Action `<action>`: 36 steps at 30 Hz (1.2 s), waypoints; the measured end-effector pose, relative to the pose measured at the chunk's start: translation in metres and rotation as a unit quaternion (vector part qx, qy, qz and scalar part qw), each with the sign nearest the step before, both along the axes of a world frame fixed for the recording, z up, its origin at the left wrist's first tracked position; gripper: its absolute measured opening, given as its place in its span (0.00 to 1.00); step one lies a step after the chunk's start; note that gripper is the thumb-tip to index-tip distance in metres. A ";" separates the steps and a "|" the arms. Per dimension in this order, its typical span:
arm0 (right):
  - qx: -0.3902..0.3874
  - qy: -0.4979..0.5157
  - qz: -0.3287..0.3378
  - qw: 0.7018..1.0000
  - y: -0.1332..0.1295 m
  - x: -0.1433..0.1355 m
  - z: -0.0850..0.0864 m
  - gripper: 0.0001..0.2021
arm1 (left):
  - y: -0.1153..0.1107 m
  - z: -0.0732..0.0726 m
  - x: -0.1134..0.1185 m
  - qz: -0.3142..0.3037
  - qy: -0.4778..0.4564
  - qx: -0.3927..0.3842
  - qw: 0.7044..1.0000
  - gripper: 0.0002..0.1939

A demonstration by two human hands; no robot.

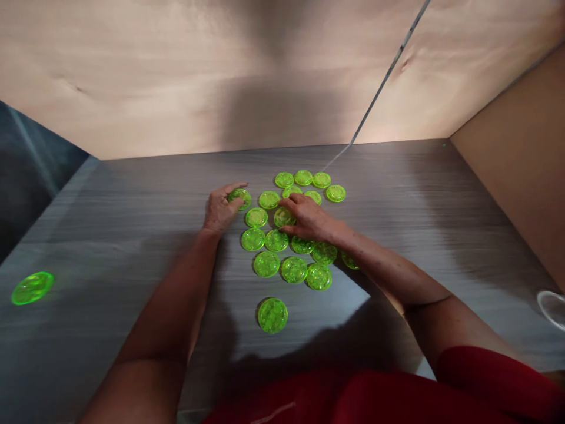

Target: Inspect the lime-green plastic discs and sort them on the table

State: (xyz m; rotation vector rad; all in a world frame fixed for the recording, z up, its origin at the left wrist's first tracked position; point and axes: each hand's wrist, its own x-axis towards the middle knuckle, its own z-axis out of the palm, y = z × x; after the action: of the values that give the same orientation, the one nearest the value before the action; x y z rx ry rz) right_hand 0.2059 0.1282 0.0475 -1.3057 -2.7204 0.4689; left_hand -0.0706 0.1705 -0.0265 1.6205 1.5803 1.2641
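Disc at far left (33,288): it was bright green and lay all alone on the grey table (132,194), well apart from the other discs.
Left hand (223,206): it was on another green disc (242,200), at the left side of the bunch. The thumb lay on top and a finger curved round the far edge — I could not tell if they pinched it.
Near disc (272,315): it sat by itself, closer to the person than the bunch.
Bunch of discs (276,241): these green discs lay close together in the middle, some touching, some a little apart.
Right hand (306,217): it reached over the bunch, with thumb and fingers spread around one disc (283,218) — I could not tell if they squeezed it.
Disc by the right arm (350,261): the arm hid part of it.
Red sleeve (485,371): it went round the right upper arm.
Side board (521,147): it was brown and stood along the right of the table.
Clear ring (551,309): only part of it showed.
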 end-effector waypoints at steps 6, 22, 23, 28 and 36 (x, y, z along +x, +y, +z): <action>0.005 -0.041 0.051 0.998 -0.010 0.000 0.017 0.20 | 0.000 0.000 0.000 0.003 0.004 -0.014 1.000 0.27; -0.017 -0.066 0.178 0.982 -0.047 -0.015 0.030 0.21 | 0.002 0.001 0.002 0.025 -0.003 0.002 1.000 0.31; -0.013 -0.051 0.166 0.985 -0.045 -0.013 0.028 0.21 | 0.002 0.001 0.001 0.025 -0.003 0.000 1.000 0.31; 0.009 0.003 0.051 0.999 -0.019 -0.001 0.014 0.28 | 0.000 -0.001 0.006 0.017 -0.032 0.007 0.999 0.27; 0.015 0.106 -0.010 0.994 0.011 0.008 -0.021 0.27 | -0.013 0.012 0.038 -0.077 -0.161 -0.009 0.984 0.26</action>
State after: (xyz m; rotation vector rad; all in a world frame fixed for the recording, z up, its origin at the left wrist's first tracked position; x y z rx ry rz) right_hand 0.2139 0.1388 0.0265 -1.2003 -2.5277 0.5293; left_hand -0.0327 0.1572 -0.0146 1.4117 1.2416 1.3461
